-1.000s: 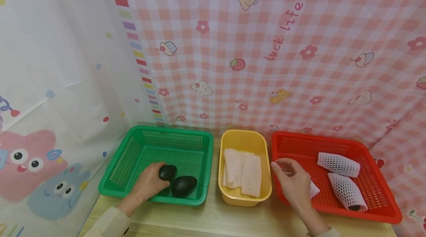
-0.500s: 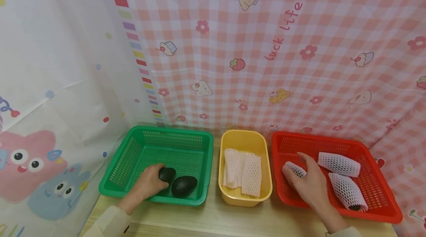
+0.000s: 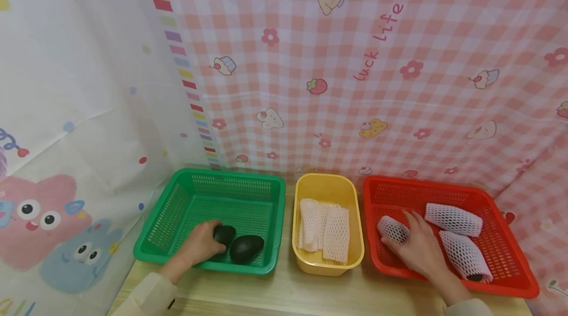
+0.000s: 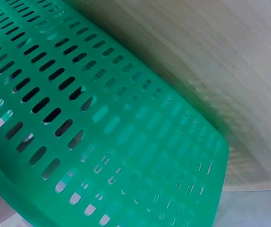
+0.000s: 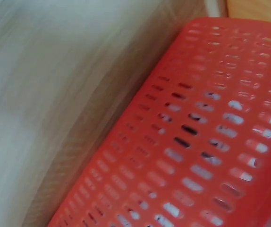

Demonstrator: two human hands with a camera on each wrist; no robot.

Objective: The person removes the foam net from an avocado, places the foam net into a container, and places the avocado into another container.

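In the green basket [image 3: 168, 229], my left hand [image 3: 198, 245] grips a dark, smooth avocado [image 3: 224, 234] between thumb and fingers. A second avocado [image 3: 246, 249] lies just to its right. Over in the red basket [image 3: 448, 284], my right hand [image 3: 421, 249] reaches down around a netted avocado [image 3: 391, 229], thumb on its near side and fingers on its far side. The hand covers its right end. Two more foam-net sleeves, the far one [image 3: 453, 219] and the near one [image 3: 465, 256], lie to the right; a dark tip shows from the near one.
Between the baskets stands a yellow tub [image 3: 328, 269] holding several flat white foam nets [image 3: 336, 233]. All three containers sit on a pale wooden table [image 3: 262, 291], against a checked pink cloth [image 3: 288, 59]. The wrist views show mostly basket walls.
My right hand has moved right and down from the red basket's left rim, uncovering the netted avocado and coming around it. My left hand stays on its avocado.
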